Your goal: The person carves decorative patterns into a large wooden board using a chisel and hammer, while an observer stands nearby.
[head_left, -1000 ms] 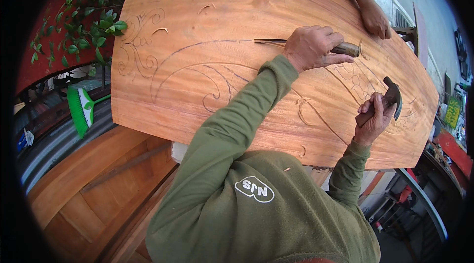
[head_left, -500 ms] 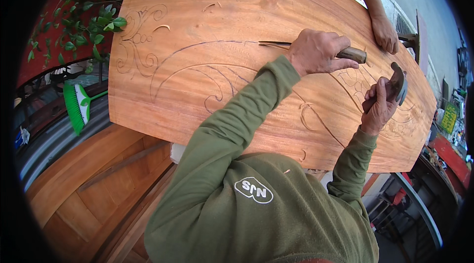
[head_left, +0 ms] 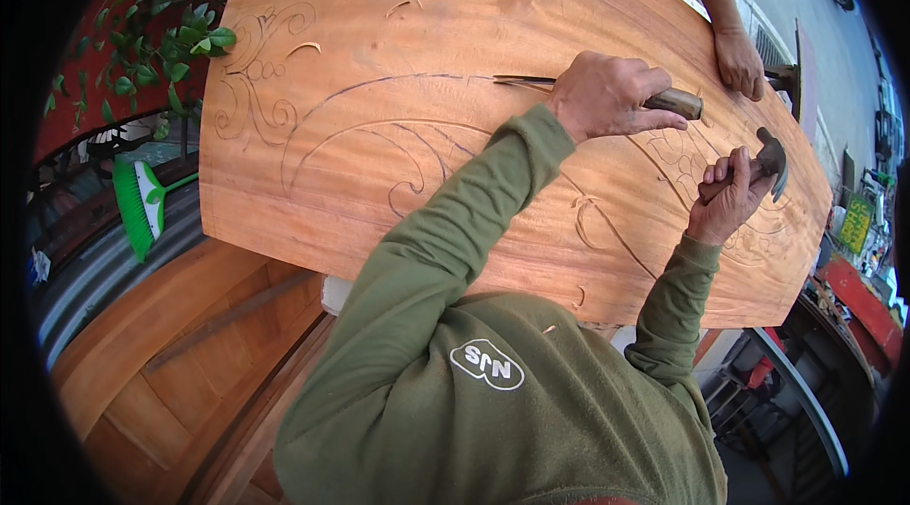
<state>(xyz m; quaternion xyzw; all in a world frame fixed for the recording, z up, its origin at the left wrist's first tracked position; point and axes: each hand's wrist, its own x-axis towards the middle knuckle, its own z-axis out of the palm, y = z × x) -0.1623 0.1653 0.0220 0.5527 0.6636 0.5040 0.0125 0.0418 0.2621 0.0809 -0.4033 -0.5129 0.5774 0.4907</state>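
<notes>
My left hand (head_left: pixel 607 95) is closed round a chisel with a wooden handle (head_left: pixel 678 103); its thin dark blade (head_left: pixel 521 80) lies low along a pencilled curve on a broad reddish wooden panel (head_left: pixel 408 31). Lower right, my right hand (head_left: pixel 725 206) grips a claw hammer (head_left: pixel 773 162), its metal head raised towards the panel's right part, apart from the chisel handle. Drawn scrolls and carved grooves cover parts of the wood, and a few curled shavings (head_left: pixel 305 50) lie on it.
A co-worker's hand (head_left: pixel 739 64) rests at the panel's far right edge. Leafy branches (head_left: pixel 190 31) overhang the left, with a green broom head (head_left: pixel 136 206) below. Another panelled wooden piece (head_left: pixel 180 353) lies lower left. A cluttered red bench (head_left: pixel 858 301) stands at the right.
Since a second ago my right hand and the hammer have moved up and rightward. My left hand and chisel have shifted slightly right. The co-worker's hand has moved a little down and right.
</notes>
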